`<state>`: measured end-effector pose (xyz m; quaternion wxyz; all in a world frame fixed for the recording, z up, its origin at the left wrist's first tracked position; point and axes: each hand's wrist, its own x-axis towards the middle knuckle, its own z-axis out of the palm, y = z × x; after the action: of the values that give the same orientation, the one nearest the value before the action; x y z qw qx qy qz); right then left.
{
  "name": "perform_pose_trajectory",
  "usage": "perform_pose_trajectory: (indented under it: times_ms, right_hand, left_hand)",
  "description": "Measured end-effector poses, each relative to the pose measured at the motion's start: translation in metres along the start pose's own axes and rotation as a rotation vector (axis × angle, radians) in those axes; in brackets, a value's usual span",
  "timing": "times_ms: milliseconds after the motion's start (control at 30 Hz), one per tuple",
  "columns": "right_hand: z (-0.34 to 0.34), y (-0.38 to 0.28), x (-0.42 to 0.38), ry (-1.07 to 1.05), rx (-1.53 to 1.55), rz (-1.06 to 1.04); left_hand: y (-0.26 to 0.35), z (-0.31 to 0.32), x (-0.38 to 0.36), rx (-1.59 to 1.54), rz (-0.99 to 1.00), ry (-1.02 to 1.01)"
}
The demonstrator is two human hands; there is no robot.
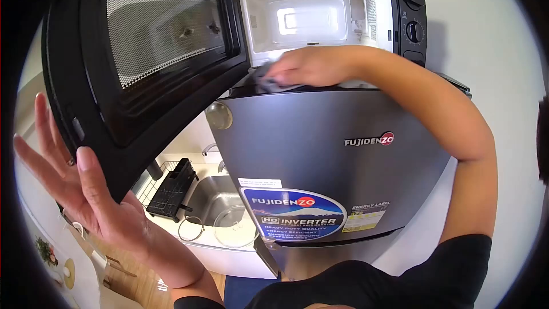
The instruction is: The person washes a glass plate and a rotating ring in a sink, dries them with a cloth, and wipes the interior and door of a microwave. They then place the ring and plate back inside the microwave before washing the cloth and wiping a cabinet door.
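A black microwave door [86, 97] with a mesh window swings wide to the left. My left hand [100, 200] is at its lower outer corner, thumb on the inner face and fingers stretched out past the outer side, the edge between them. My right hand [311, 67] presses a grey cloth [269, 80] down at the front bottom edge of the microwave [246, 17], just above the top of the fridge [286, 137]. This hand is slightly blurred, and its palm side is hidden. The white microwave cavity [309, 20] stands open behind it.
Two control knobs [413, 16] sit on the microwave's right panel. Below left are a metal sink [214, 194] with a faucet [210, 149] and a black dish rack [171, 189]. A wall [474, 68] rises close at the right.
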<state>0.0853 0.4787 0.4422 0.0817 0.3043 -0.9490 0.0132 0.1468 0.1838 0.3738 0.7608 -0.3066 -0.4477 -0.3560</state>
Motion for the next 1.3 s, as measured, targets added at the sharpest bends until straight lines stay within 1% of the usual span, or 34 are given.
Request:
perform_pose_trajectory:
  times_ms: [33,67,133,167,233,300,333,367,400,433,467,500,533,567,633,667,733,767,800,833,900,967,1033,1100,1133,1200,1233,1267,1300]
  right_hand:
    - [-0.004,-0.002,-0.020,0.009,0.044,0.068]
    - [-0.009,-0.003,-0.043,0.018,0.089,0.134]
    - [-0.007,0.018,-0.079,0.173,0.011,0.235]
    - [-0.009,0.029,-0.095,0.191,-0.027,0.266]
    - [-0.014,0.031,-0.101,0.218,-0.068,0.294]
    - [-0.020,0.018,-0.092,0.185,-0.193,0.495]
    - [-0.017,0.002,-0.075,0.328,-0.069,0.404]
    - [-0.011,-0.015,-0.051,0.543,-0.059,0.267]
    - [0.003,-0.032,-0.023,0.808,0.003,0.033]
    - [0.011,-0.051,0.012,1.112,-0.062,-0.405]
    - [0.016,-0.088,0.032,1.143,0.082,-0.447]
    - [0.019,-0.121,0.048,1.279,0.061,-0.618]
    - [0.019,-0.143,0.069,1.379,0.128,-0.749]
    - [0.016,-0.154,0.085,1.511,0.101,-0.768]
    - [-0.001,-0.141,0.101,1.627,-0.020,-0.644]
    - [-0.010,-0.125,0.113,1.708,-0.011,-0.586]
    - [-0.009,-0.090,0.133,1.723,0.124,-0.233]
    - [-0.004,-0.074,0.140,1.637,0.258,-0.018]
    - [0.001,-0.059,0.146,1.531,0.308,0.173]
    - [0.003,-0.063,0.135,1.535,0.302,0.178]
    - [0.015,-0.087,0.101,1.070,0.496,0.271]
    - [0.027,-0.115,0.081,1.072,0.431,0.211]
    - [0.040,-0.156,0.065,1.298,0.222,-0.152]
    - [0.035,-0.184,0.057,1.336,0.363,-0.378]
    - [0.030,-0.180,0.063,1.345,0.354,-0.357]
    - [0.006,-0.155,0.085,1.504,0.346,-0.378]
    - [-0.004,-0.137,0.099,1.560,0.289,-0.325]
    - [-0.012,-0.112,0.119,1.667,0.183,-0.317]
    - [-0.014,-0.094,0.126,1.601,0.250,-0.149]
  left_hand:
    - [0.000,0.000,-0.001,-0.068,-0.026,0.001]
    - [0.006,0.004,-0.002,-0.344,-0.161,0.003]
    - [0.007,0.000,-0.002,-0.366,-0.176,-0.029]
    - [0.008,-0.001,-0.001,-0.392,-0.193,-0.059]
    - [0.011,0.002,0.000,-0.370,-0.181,-0.023]
    - [0.008,-0.001,0.000,-0.374,-0.110,-0.083]
    - [0.006,-0.006,0.001,-0.338,-0.088,-0.148]
    - [0.006,-0.008,0.001,-0.344,-0.079,-0.145]
    - [0.004,-0.008,0.001,-0.412,-0.103,-0.162]
    - [0.004,-0.009,0.001,-0.478,-0.128,-0.180]
    - [0.006,-0.011,0.001,-0.527,-0.178,-0.205]
    - [0.007,-0.012,0.001,-0.527,-0.174,-0.204]
    - [0.008,-0.012,0.002,-0.549,-0.196,-0.201]
    - [0.007,-0.013,0.002,-0.570,-0.221,-0.203]
    - [0.001,-0.015,0.001,-0.563,-0.217,-0.199]
    - [-0.001,-0.016,0.001,-0.545,-0.186,-0.207]
    - [-0.002,-0.017,0.001,-0.507,-0.147,-0.234]
    - [-0.002,-0.019,0.001,-0.509,-0.148,-0.238]
    - [-0.002,-0.019,0.001,-0.494,-0.150,-0.238]
    - [-0.002,-0.019,0.001,-0.479,-0.151,-0.237]
    - [-0.001,-0.019,0.003,-0.473,-0.138,-0.235]
    - [0.001,-0.017,0.002,-0.492,-0.134,-0.236]
    - [0.006,-0.015,0.001,-0.614,-0.215,-0.212]
    - [0.007,-0.016,0.000,-0.628,-0.255,-0.199]
    - [0.008,-0.017,0.001,-0.595,-0.256,-0.208]
    - [0.008,-0.016,0.000,-0.570,-0.234,-0.211]
    - [0.009,-0.015,0.000,-0.582,-0.235,-0.211]
    - [0.010,-0.016,-0.001,-0.564,-0.232,-0.206]
    - [0.011,-0.015,-0.001,-0.545,-0.228,-0.199]
